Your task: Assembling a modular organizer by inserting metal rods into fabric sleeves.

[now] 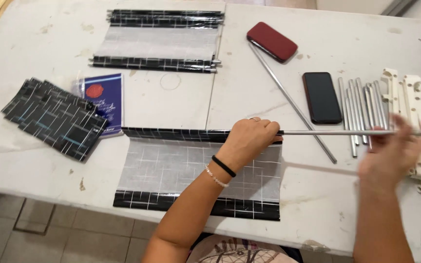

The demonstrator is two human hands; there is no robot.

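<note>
Centre frame: left hand (pixel 250 139) is curling its fingers over the top hem of the grey fabric panel (pixel 196 170), pinning it flat so the hem stays put. Right hand (pixel 395 151), blurred at right, is holding the far end of the metal rod (pixel 337 132); exact finger closure is unclear. The rod is lying level, its left end at the hem, lined up with it. Spare rods (pixel 359 104) are lying at upper right, within reach.

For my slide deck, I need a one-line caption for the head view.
Left hand pinches fabric panel edge while blurred right hand holds a metal rod at its hem.
</note>
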